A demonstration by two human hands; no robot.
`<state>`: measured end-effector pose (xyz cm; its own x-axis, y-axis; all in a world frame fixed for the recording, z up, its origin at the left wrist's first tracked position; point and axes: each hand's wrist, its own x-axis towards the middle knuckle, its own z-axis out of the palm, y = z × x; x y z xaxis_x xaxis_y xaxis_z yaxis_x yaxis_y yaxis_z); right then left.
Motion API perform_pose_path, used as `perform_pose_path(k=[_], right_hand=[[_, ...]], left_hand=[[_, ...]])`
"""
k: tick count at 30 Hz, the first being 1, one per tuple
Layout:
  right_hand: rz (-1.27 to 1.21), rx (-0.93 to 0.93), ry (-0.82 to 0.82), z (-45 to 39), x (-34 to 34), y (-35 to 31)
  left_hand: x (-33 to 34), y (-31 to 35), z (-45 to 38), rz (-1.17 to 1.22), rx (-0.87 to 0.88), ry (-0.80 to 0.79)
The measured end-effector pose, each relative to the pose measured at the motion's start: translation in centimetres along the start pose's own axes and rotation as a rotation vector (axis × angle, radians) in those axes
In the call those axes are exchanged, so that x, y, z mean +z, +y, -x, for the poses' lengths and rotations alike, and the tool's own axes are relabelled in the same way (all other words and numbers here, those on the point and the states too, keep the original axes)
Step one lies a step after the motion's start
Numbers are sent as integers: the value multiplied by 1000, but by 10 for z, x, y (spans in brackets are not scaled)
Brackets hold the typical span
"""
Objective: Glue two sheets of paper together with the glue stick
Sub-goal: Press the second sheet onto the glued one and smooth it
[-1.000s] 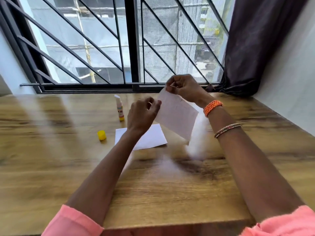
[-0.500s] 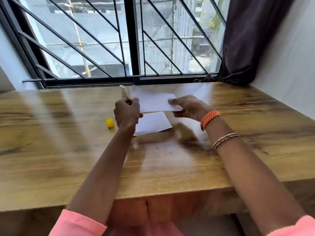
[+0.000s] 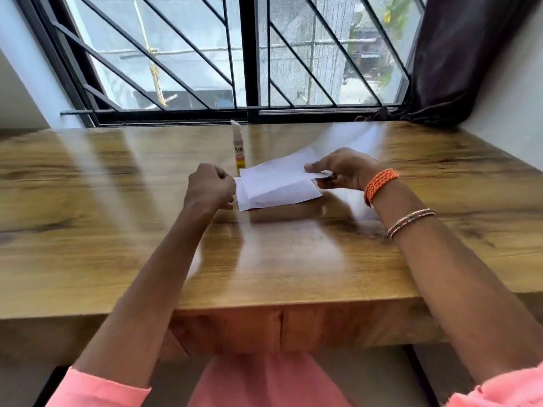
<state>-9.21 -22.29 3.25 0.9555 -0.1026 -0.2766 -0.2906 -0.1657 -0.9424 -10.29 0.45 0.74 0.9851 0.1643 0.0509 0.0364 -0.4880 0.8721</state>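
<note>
Upper sheet: we have brought the white rectangular upper sheet of paper (image 3: 279, 171) down from where we held it up in front of the window a second ago; it now hovers low, tilted, over the sheet on the table, its left edge nearly down and its right end raised.
Lower sheet: the white lower sheet of paper (image 3: 282, 198) lies flat on the glossy wooden table (image 3: 117, 230), showing along the near and left edges of the upper one.
Right hand: our right hand (image 3: 343, 168) pinches the raised right end of the upper sheet between thumb and fingers.
Left hand: our left hand (image 3: 210, 186) is curled at the left edge of the sheets; whether it grips paper there we cannot tell.
Glue stick: the uncapped white glue stick with a yellow base (image 3: 238, 148) stands upright just behind the sheets, untouched.
Cap: not visible now.
Meaning: we judge the sheets are being aligned for joining; pressing them flat comes next.
</note>
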Motion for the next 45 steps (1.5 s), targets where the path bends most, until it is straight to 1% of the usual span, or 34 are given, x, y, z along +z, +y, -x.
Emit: perform_pose_path(k=[3, 5, 15, 22, 30, 35, 41, 45], right_hand=[[25, -12, 27, 0, 7, 2], [39, -24, 36, 2, 9, 2], [28, -62, 81, 8, 13, 6], [55, -63, 79, 12, 22, 6], [119, -125, 109, 9, 22, 6], [216, -172, 128, 2, 22, 10], [260, -179, 135, -3, 22, 11], [246, -168, 149, -4, 24, 13]], left_hand=[[-5, -8, -2, -98, -45, -18], [-7, -11, -3, -117, -67, -35], [-4, -14, -10, -65, -90, -67], [-3, -16, -7, -34, -92, -70], [-2, -14, -7, -27, -82, -66], [0, -17, -12, -25, -100, -42], [2, -17, -15, -25, -103, -37], [2, -17, -14, -19, -81, -37]])
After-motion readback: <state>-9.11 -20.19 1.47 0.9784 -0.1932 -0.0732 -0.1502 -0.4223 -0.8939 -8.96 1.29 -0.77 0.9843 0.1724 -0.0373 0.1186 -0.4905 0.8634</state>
